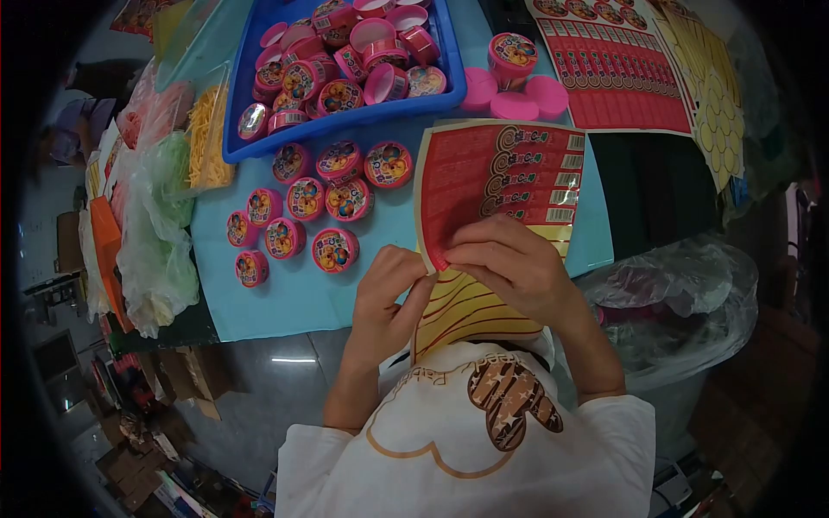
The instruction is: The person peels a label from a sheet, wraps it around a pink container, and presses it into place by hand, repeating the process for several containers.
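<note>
A red sticker sheet [518,173] with barcodes and a yellow backing stands raised in front of me, its lower end curling toward my shirt. My left hand [393,293] pinches the sheet's lower left corner between thumb and forefinger. Close beside it, my right hand [509,259] has its fingers closed on the sheet's lower edge. The fingertips of both hands nearly meet at the corner. Several round pink tubs [335,250] with printed lids stand on the blue table cover left of the sheet.
A blue tray [345,118] heaped with pink tubs is at the back. Pink discs [515,105] and one tub [512,56] lie behind the sheet. More label sheets [617,73] are back right. Plastic bags [160,207] line the left; a clear bag [682,302] hangs right.
</note>
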